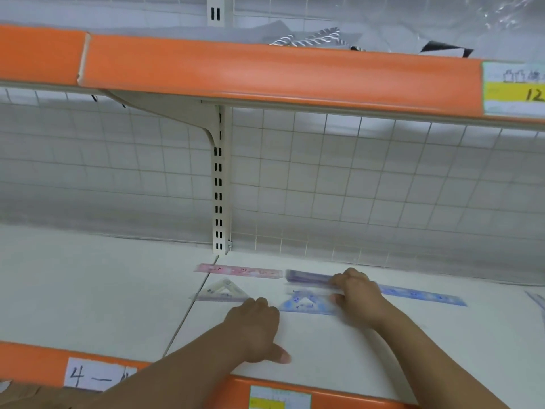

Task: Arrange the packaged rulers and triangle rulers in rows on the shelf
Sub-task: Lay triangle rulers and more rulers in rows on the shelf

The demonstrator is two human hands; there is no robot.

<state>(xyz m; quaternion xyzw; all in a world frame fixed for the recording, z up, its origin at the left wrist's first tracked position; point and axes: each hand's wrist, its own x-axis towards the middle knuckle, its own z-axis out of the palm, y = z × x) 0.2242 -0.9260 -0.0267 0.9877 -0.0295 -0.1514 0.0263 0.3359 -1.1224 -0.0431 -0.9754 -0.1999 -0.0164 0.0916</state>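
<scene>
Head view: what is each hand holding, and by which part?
The right hand grips the purple ruler at its right end; the left hand holds nothing.

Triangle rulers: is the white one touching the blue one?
Apart. Head view: the left hand and bare shelf lie between the white triangle ruler right corner and the blue triangle ruler left corner.
</scene>
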